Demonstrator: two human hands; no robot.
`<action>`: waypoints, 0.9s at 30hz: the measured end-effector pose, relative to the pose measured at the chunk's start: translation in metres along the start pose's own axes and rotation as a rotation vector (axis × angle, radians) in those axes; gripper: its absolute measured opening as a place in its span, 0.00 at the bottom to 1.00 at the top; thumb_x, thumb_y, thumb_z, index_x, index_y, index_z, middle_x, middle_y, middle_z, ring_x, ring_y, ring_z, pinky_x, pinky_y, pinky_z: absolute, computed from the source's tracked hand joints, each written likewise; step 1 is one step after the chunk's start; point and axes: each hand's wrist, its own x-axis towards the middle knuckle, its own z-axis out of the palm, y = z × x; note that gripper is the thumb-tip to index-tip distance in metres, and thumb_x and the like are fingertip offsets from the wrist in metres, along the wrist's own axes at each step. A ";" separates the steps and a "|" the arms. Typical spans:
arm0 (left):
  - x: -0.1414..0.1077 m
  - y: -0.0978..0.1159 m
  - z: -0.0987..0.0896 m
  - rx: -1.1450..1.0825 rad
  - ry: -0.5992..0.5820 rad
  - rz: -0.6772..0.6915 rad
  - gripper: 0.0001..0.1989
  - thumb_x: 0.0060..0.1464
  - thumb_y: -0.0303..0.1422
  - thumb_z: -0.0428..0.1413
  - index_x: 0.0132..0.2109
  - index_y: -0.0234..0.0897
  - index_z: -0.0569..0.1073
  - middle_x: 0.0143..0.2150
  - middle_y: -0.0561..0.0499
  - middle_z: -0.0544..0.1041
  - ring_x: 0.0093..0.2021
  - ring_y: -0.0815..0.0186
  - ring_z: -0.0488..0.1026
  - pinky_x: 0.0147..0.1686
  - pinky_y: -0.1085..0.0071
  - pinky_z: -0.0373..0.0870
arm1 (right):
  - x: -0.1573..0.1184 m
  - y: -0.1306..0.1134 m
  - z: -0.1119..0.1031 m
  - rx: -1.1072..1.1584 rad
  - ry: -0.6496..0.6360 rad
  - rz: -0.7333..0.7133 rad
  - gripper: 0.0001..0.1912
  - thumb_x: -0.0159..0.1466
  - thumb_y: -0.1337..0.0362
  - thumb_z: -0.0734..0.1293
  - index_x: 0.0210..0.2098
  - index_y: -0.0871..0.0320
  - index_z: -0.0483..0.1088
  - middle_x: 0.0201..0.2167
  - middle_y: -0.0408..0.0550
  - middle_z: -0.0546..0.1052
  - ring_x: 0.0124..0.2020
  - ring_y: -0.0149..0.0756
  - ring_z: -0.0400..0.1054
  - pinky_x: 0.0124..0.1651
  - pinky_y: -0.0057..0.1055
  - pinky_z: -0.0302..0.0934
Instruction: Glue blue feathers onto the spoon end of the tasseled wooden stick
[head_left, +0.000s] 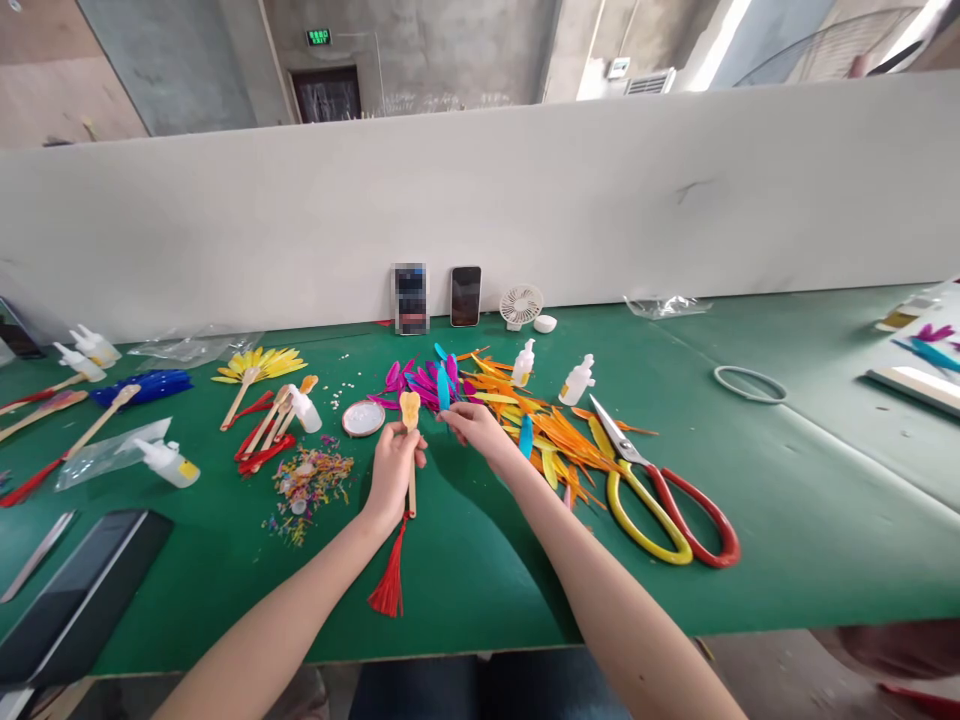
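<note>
My left hand (392, 470) is closed round a wooden fan handle (410, 412), its wide yellowish head up and a red tassel (388, 580) hanging from the lower end. Close on its right, my right hand (472, 425) pinches a blue feather (443, 388) held upright. Behind the hands lies a pile of magenta feathers (421, 383). Orange and yellow feathers (559, 430) spread out to the right, partly beneath my right forearm. Large scissors (660, 490) with one yellow and one red handle lie beside them, blades pointing away from me.
Left are feather scraps (311, 480), a round lid (363, 418), glue bottles (169, 462), a yellow feather fan (259, 368), a blue one (142, 387) and a black case (86, 590). Two phones (466, 296) and a small fan (521, 305) stand by the white partition (480, 200). A ring (750, 384) lies right.
</note>
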 end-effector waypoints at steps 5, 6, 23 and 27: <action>0.000 0.000 -0.001 -0.023 0.003 -0.023 0.08 0.42 0.34 0.53 0.28 0.36 0.60 0.20 0.59 0.66 0.17 0.77 0.61 0.20 0.78 0.56 | -0.002 0.001 0.000 -0.340 0.096 -0.041 0.14 0.55 0.58 0.59 0.17 0.58 0.60 0.13 0.39 0.62 0.18 0.28 0.56 0.23 0.25 0.48; 0.001 0.000 -0.002 -0.030 0.002 -0.025 0.08 0.42 0.34 0.53 0.28 0.36 0.60 0.20 0.60 0.65 0.17 0.77 0.60 0.20 0.78 0.56 | -0.002 0.000 0.000 -0.442 0.135 -0.042 0.14 0.57 0.59 0.59 0.18 0.58 0.61 0.14 0.40 0.64 0.19 0.30 0.58 0.24 0.25 0.49; -0.004 0.002 0.000 -0.021 0.002 -0.031 0.07 0.41 0.32 0.52 0.28 0.36 0.61 0.19 0.59 0.65 0.17 0.77 0.60 0.20 0.78 0.56 | 0.001 0.004 0.014 -1.088 0.034 -0.337 0.20 0.57 0.64 0.62 0.50 0.58 0.63 0.52 0.57 0.62 0.53 0.46 0.55 0.52 0.38 0.51; -0.006 0.003 0.001 -0.019 -0.008 -0.025 0.06 0.42 0.32 0.51 0.28 0.36 0.61 0.18 0.60 0.64 0.16 0.77 0.60 0.20 0.78 0.56 | 0.014 -0.001 0.023 -1.173 -0.027 -0.234 0.16 0.60 0.67 0.57 0.47 0.60 0.64 0.44 0.56 0.68 0.46 0.42 0.62 0.45 0.33 0.56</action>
